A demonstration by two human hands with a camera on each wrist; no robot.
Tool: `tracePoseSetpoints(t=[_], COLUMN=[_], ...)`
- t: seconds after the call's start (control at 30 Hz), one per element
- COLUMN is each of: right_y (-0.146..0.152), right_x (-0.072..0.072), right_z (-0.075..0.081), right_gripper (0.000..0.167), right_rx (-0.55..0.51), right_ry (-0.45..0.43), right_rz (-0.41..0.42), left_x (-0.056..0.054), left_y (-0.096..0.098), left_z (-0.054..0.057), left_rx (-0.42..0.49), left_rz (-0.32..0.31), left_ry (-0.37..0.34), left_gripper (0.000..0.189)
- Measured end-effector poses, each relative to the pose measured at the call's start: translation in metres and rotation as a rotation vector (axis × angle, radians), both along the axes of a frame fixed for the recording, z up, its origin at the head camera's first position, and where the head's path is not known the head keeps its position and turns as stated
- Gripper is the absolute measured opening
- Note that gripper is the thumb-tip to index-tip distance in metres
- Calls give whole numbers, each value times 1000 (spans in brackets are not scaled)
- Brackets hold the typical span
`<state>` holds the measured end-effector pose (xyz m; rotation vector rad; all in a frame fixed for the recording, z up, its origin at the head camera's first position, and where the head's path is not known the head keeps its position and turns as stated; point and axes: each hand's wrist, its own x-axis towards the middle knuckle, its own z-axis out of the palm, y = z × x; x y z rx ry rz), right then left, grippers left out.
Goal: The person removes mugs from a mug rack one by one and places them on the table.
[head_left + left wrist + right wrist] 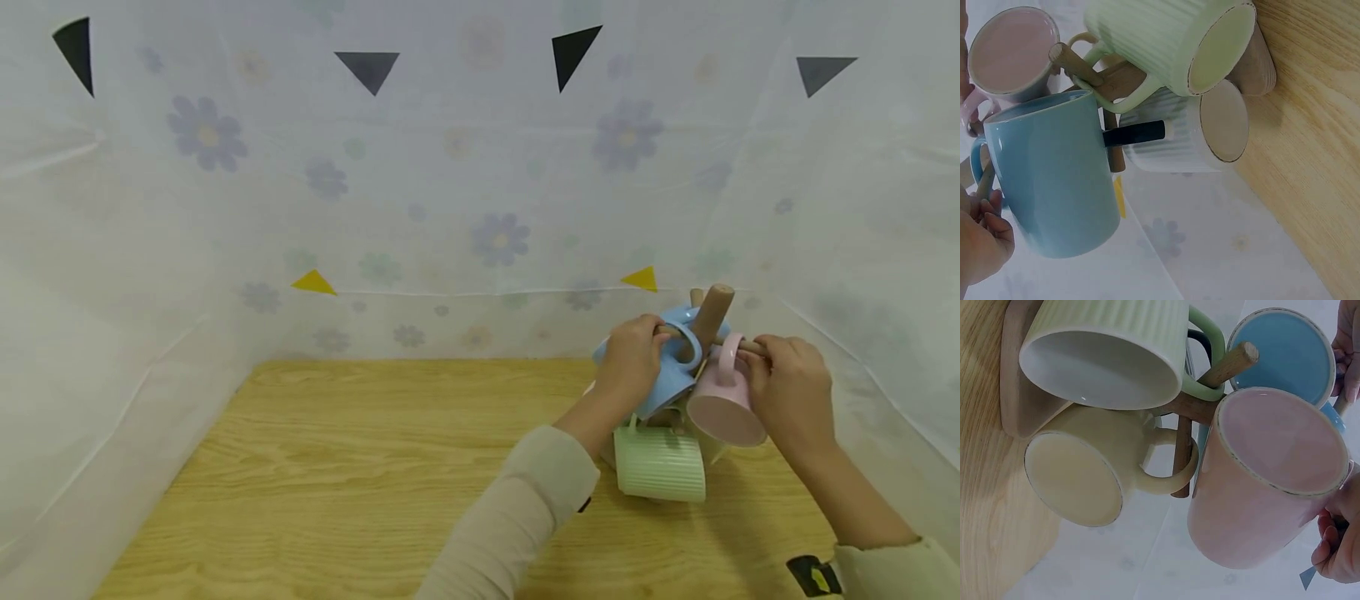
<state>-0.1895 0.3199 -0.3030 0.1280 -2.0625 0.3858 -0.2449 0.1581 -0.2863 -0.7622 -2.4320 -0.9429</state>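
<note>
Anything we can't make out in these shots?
Head view: most of the pale yellow mug, behind the green mug.
Head view: most of the white mug, behind the left grip and wrist.
Left wrist view: right grip, cut off by the left edge.
Right wrist view: part of the blue mug, behind the pink mug.

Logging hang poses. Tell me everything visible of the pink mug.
The pink mug is pale, smooth-sided and glossy, and looks like glazed ceramic. Its curved handle, also pink, is looped over a wooden peg, so it hangs tilted off the table, just right of the blue mug in the head view. One round pink end with a paler edge shows; base or mouth, I can't tell. The right grip holds the peg's end beside it; contact with the mug itself is unclear.
</note>
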Motion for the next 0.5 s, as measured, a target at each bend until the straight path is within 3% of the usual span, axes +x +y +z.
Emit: tracePoseSetpoints(t=[0.2,0.5], right_y=[2,-2], right_x=[0,-3], right_z=[0,3], right_gripper=[12,13], right_rx=[-14,-66], right_ry=[33,17], right_rz=[-8,11], left_x=[-1,-1], left_y=[-1,-2], left_z=[-2,0], left_rx=[6,31], left_rz=[-18,0], left_ry=[59,9], left_gripper=[19,17])
